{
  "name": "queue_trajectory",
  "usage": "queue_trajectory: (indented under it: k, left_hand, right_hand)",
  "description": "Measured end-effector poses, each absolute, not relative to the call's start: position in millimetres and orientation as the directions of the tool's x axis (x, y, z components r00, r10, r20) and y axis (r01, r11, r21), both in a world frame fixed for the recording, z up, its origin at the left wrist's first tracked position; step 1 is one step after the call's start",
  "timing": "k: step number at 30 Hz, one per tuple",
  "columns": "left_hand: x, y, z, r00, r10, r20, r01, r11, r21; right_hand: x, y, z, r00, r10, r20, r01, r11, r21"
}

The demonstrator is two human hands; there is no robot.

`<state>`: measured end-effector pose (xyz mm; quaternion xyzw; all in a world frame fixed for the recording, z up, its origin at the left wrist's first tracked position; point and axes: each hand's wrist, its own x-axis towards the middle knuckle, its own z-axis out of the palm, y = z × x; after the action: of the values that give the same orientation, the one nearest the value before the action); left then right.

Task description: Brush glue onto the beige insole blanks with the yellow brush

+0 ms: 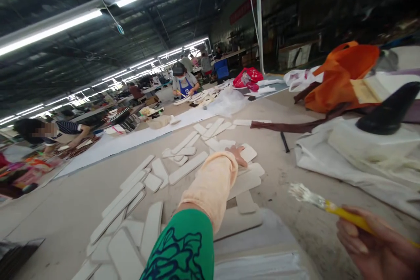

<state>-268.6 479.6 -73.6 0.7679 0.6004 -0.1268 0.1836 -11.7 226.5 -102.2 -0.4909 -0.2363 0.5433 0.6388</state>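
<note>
My right hand [367,236] grips the yellow handle of a brush [343,213], whose bristles are caked with whitish stuff and point left above the table. My left arm, in a green sleeve and a peach cuff, stretches forward across the table. At its end my left hand [236,155] lies with fingers apart on a pale flat piece with rounded corners [248,153]. More such pale pieces [246,176] lie overlapped just below that hand. Part of the left hand is hidden by the cuff.
Many pale strips [126,197] are scattered across the table to the left. A white container [367,144] with a black cone-shaped object [390,111], an orange bag [344,74] and a dark rod [285,142] lie to the right. Co-workers [184,82] work at tables beyond.
</note>
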Motion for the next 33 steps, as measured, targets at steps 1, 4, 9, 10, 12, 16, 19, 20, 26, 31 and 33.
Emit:
queue_trajectory:
  k: [1, 4, 9, 10, 12, 16, 19, 20, 26, 31, 33]
  left_hand:
    - [-275.5, 475.6, -74.7, 0.257, 0.872, -0.416, 0.966, -0.227, 0.120]
    - [-301.5, 453.5, -76.6, 0.267, 0.878, -0.398, 0.964, -0.246, 0.102]
    - [-358.3, 399.7, -78.8, 0.285, 0.894, -0.345, 0.959, -0.264, 0.108]
    - [-369.8, 389.3, -78.5, 0.293, 0.897, -0.332, 0.956, -0.270, 0.114]
    - [-390.6, 371.2, -76.8, 0.312, 0.894, -0.321, 0.950, -0.283, 0.135]
    - [-420.4, 346.1, -72.2, 0.264, 0.897, -0.354, 0.964, -0.229, 0.137]
    - [-434.1, 326.8, -65.5, 0.171, 0.940, -0.297, 0.983, -0.145, 0.108]
    - [-436.9, 318.1, -61.7, 0.178, 0.955, -0.238, 0.980, -0.152, 0.125]
    - [-423.1, 246.7, -26.3, 0.586, 0.808, -0.064, 0.768, -0.527, 0.364]
    - [-383.9, 216.4, -14.8, 0.503, 0.855, -0.129, 0.845, -0.454, 0.284]
    - [-371.1, 216.0, -18.2, 0.446, 0.879, -0.168, 0.890, -0.416, 0.186]
  right_hand:
    - [-14.4, 226.8, -99.2, 0.299, 0.920, -0.254, -0.490, -0.081, -0.868]
    - [-22.5, 225.7, -90.5, 0.291, 0.915, -0.278, -0.541, -0.082, -0.837]
    - [-27.7, 221.5, -83.6, 0.270, 0.933, -0.237, -0.552, -0.051, -0.832]
    - [-28.0, 221.2, -82.8, 0.261, 0.936, -0.235, -0.556, -0.054, -0.830]
    - [-29.0, 221.8, -81.4, 0.260, 0.937, -0.235, -0.566, -0.049, -0.823]
    - [-30.6, 227.2, -79.3, 0.268, 0.938, -0.219, -0.586, -0.022, -0.810]
    - [-27.3, 232.1, -76.8, 0.265, 0.947, -0.180, -0.567, 0.002, -0.824]
    - [-25.1, 233.4, -75.5, 0.266, 0.951, -0.159, -0.565, 0.020, -0.825]
    - [-11.8, 229.6, -68.1, 0.262, 0.962, -0.076, -0.630, 0.111, -0.769]
    - [-12.7, 213.9, -67.8, 0.205, 0.976, -0.075, -0.663, 0.082, -0.744]
    - [-13.8, 208.6, -67.4, 0.203, 0.977, -0.069, -0.667, 0.087, -0.740]
